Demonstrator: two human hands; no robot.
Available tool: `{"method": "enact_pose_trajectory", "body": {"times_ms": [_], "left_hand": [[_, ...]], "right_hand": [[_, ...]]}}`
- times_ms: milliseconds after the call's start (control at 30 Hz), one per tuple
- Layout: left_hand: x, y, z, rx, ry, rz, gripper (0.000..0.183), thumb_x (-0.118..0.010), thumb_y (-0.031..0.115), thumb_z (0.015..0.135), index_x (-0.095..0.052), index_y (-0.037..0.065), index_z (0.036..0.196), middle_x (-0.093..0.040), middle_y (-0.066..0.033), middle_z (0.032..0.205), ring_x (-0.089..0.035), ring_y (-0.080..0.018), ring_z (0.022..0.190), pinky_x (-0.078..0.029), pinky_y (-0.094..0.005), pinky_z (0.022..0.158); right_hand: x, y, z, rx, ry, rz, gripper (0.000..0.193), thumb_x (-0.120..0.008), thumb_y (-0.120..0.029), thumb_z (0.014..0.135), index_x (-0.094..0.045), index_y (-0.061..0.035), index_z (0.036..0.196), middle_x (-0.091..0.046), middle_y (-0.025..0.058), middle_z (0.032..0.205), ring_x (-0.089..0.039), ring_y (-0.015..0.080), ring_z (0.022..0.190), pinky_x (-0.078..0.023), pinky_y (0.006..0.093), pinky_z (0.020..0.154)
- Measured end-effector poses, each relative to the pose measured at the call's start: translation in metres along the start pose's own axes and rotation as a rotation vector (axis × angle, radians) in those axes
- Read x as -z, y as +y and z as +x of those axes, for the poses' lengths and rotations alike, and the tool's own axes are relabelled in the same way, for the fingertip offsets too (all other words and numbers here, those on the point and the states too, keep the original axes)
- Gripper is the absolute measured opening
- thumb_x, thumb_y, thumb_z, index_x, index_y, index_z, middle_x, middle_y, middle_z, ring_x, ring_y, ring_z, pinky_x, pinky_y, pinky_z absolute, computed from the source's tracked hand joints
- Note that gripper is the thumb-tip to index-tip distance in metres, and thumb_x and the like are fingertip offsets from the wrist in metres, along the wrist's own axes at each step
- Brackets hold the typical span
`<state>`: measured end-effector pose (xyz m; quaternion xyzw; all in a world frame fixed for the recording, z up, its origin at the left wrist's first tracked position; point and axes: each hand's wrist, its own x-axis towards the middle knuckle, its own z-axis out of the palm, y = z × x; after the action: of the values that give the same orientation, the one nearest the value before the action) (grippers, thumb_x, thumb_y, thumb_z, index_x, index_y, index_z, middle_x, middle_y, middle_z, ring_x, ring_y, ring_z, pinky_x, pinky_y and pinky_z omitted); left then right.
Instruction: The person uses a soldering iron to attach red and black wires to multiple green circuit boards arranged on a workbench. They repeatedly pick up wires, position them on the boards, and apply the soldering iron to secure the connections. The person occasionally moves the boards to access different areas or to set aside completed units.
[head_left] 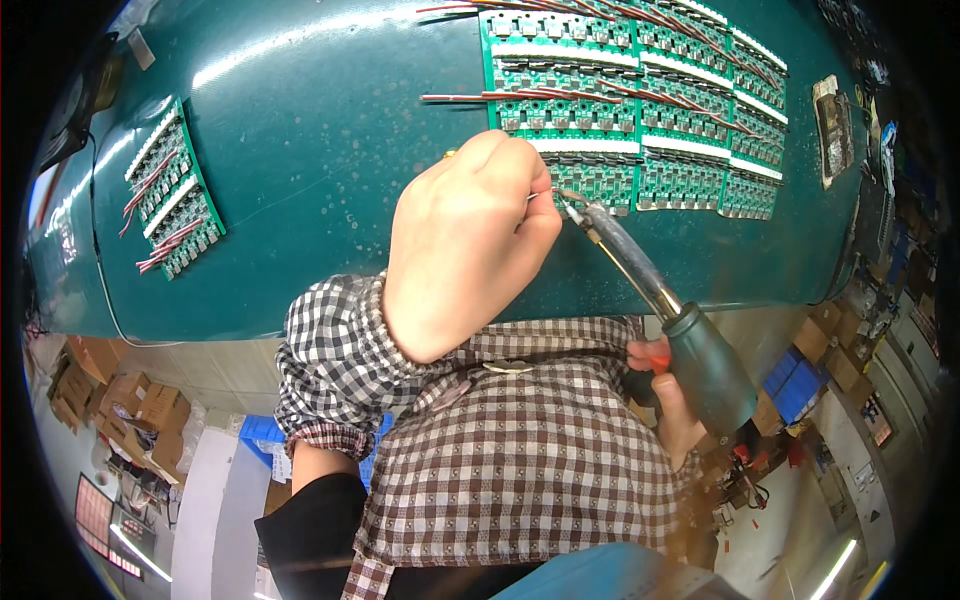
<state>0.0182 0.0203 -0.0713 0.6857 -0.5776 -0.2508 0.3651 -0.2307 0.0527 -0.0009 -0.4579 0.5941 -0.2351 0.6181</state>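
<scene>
My left hand is closed in a pinch on a thin wire at the lower left edge of a panel of green circuit boards. The fingertips largely hide where that wire ends. My right hand is wrapped round the dark green handle of a soldering gun, with a thumb or finger by its red trigger. From the handle, a metal barrel and a thin guide tube slant up and left. Their tip sits right beside my left fingertips, over the board edge; whether it touches cannot be made out.
Red, white and black wires lie across the upper board rows. A smaller pair of wired boards lies at the left of the green tabletop. A worn metal holder is at the right. Cardboard boxes stand beyond the table's near edge.
</scene>
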Motion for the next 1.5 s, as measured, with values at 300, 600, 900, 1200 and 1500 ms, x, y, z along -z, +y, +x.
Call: {"method": "enact_pose_trajectory", "body": {"times_ms": [300, 600, 900, 1200, 1500], "left_hand": [[0.000, -0.001, 0.000, -0.003, 0.014, -0.002, 0.014, -0.067, -0.003, 0.068, -0.057, 0.004, 0.075, -0.053, -0.0047, 0.069, -0.054, -0.0161, 0.059, -0.046, -0.0285, 0.054], [0.000, 0.001, 0.001, 0.013, 0.002, -0.007, 0.014, -0.066, -0.003, 0.068, -0.057, 0.004, 0.075, -0.053, -0.0046, 0.069, -0.053, -0.0165, 0.058, -0.046, -0.0286, 0.054], [0.000, 0.002, -0.001, 0.017, 0.022, 0.009, 0.013, -0.067, -0.002, 0.071, -0.058, 0.005, 0.076, -0.055, -0.0048, 0.070, -0.055, -0.0168, 0.059, -0.047, -0.0292, 0.055], [-0.005, 0.003, -0.004, 0.023, 0.069, 0.034, 0.012, -0.068, 0.000, 0.071, -0.058, 0.005, 0.076, -0.053, -0.0043, 0.068, -0.054, -0.0169, 0.058, -0.046, -0.0300, 0.055], [-0.007, 0.005, -0.005, 0.049, 0.062, 0.036, 0.013, -0.068, 0.000, 0.071, -0.058, 0.006, 0.076, -0.052, -0.0034, 0.067, -0.052, -0.0164, 0.058, -0.045, -0.0295, 0.054]], "right_hand": [[0.001, 0.003, -0.004, 0.002, 0.016, 0.037, 0.064, -0.077, -0.022, 0.080, -0.039, 0.0026, 0.125, -0.063, 0.0193, 0.109, -0.065, 0.0294, 0.101, -0.055, 0.0401, 0.086], [0.004, 0.007, -0.007, 0.014, 0.020, 0.044, 0.066, -0.075, -0.019, 0.081, -0.037, 0.0033, 0.131, -0.063, 0.0196, 0.110, -0.064, 0.0316, 0.102, -0.055, 0.0419, 0.085], [-0.001, -0.002, 0.000, 0.105, 0.066, 0.124, 0.048, -0.073, -0.021, 0.082, -0.056, 0.0082, 0.116, -0.063, 0.0217, 0.108, -0.063, 0.0343, 0.103, -0.056, 0.0433, 0.085], [0.001, 0.001, 0.000, 0.093, 0.042, 0.127, 0.038, -0.072, -0.016, 0.082, -0.059, 0.0083, 0.109, -0.063, 0.0201, 0.103, -0.063, 0.0332, 0.100, -0.056, 0.0436, 0.084], [0.001, 0.003, 0.001, 0.144, 0.019, 0.095, 0.034, -0.072, -0.014, 0.083, -0.059, 0.0074, 0.106, -0.064, 0.0181, 0.097, -0.064, 0.0298, 0.093, -0.056, 0.0426, 0.080]]}}
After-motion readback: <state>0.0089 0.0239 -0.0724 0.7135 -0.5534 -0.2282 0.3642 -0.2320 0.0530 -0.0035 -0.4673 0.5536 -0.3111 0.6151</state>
